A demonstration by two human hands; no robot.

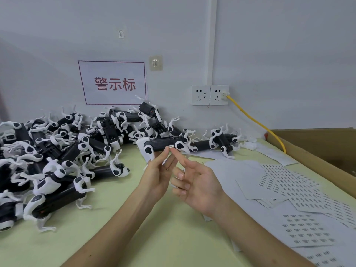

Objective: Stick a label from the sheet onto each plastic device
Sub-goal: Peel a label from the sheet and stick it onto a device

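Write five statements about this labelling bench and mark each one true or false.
1. The left hand holds a device up off the table. True.
2. The right hand grips a sheet. False: it holds nothing, and its index fingertip is at the small label on the held device.
3. The label sheets lie to the right of the hands. True.
4. The yellow cable is plugged into the left socket. False: it goes into the right socket of the pair.
5. The pile of devices sits inside the cardboard box. False: it lies on the table at the left, and the box is at the right.
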